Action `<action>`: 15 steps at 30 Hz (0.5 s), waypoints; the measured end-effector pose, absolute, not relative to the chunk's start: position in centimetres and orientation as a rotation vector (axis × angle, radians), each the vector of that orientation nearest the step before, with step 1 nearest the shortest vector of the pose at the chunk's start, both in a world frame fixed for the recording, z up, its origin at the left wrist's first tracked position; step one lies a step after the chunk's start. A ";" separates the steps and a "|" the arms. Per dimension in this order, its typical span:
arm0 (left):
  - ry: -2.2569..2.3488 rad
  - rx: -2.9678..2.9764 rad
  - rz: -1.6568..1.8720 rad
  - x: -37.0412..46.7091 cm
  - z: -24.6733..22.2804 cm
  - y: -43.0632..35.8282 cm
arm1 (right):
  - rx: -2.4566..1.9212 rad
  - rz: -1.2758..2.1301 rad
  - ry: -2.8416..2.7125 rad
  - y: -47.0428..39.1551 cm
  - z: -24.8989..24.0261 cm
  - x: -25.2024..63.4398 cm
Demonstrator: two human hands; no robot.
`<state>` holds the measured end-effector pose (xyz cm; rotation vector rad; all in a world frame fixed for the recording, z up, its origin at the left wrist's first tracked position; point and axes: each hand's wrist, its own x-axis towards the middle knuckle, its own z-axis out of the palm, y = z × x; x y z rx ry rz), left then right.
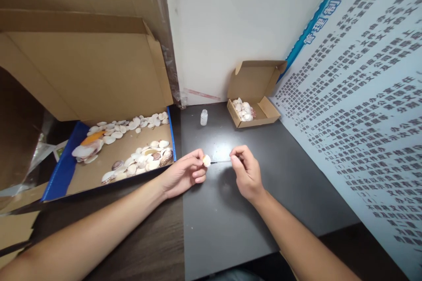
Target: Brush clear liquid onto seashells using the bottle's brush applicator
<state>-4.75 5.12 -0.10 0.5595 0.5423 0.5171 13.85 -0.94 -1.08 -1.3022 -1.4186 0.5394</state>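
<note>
1. We pinch a small pale seashell (206, 160) between thumb and fingers of our left hand (183, 176), just above the dark grey mat (231, 219).
2. Our right hand (246, 171) is closed on a thin dark tool (220, 162); it looks like a fine brush or pick, too slim for us to tell which. Its tip meets the shell's right edge.
3. The two hands sit near each other over the middle of the mat, joined only by tool and shell.
4. To our left lies a large shallow cardboard tray (95, 175) with a blue rim, holding many loose shells (141, 160) in scattered rows, white, cream and a few brown-patterned. We judge this to be the stock not yet handled.
5. At the back right of the mat stands a small open cardboard box (263, 112) with a modest heap of shells (243, 109) in its left end. We take these as finished pieces, so the smaller part is done and far more remains.
6. A small clear bottle (204, 117) stands upright between tray and box, apart from both; we cannot tell what it holds.
7. A printed notice board (362, 96) leans along the right side, a white wall (231, 17) behind.
</note>
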 end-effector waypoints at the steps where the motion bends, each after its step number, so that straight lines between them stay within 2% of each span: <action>1: 0.543 0.563 0.514 -4.7 -0.1 5.1 | -1.300 0.544 -1.413 -0.9 -1.1 13.9; 15: 0.535 0.625 0.475 -4.7 -0.1 4.9 | -1.240 0.624 -1.420 -0.7 -1.3 14.1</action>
